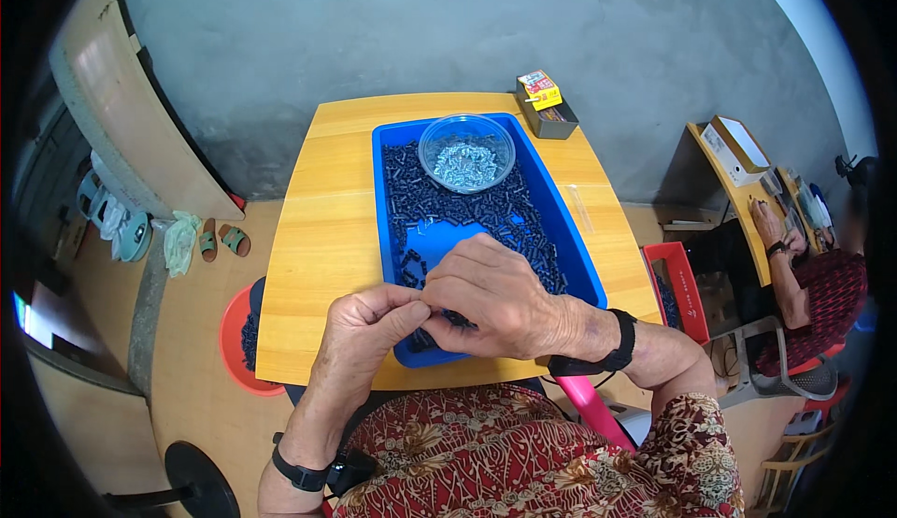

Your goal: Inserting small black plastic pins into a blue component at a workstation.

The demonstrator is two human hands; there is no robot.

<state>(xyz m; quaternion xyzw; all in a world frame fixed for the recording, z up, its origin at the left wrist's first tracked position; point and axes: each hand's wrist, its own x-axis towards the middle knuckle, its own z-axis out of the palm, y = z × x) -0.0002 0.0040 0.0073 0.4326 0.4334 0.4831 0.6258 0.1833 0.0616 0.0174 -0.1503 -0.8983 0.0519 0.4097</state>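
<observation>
My left hand (pixel 366 325) and my right hand (pixel 495 296) meet over the near end of a blue tray (pixel 587 280). Thumb and fingers of each are pinched together, fingertips touching. Whatever lies between them is too small or hidden to make out. Many short black tube-like pieces (pixel 472 208) are spread in the tray, thickest at its far end and right side. Bare blue bottom (pixel 439 240) shows just beyond my hands. A clear round bowl (pixel 511 158) rests at the tray's far end, holding many small shiny silvery pieces (pixel 465 165). My right hand hides part of the tray.
The tray lies on a wooden table (pixel 304 238). A dark box (pixel 558 126) with a yellow packet stands at its far right corner. A red basin (pixel 234 350) and a red basket (pixel 690 284) flank the table, both holding dark pieces. Another person (pixel 813 303) sits at a desk on the right.
</observation>
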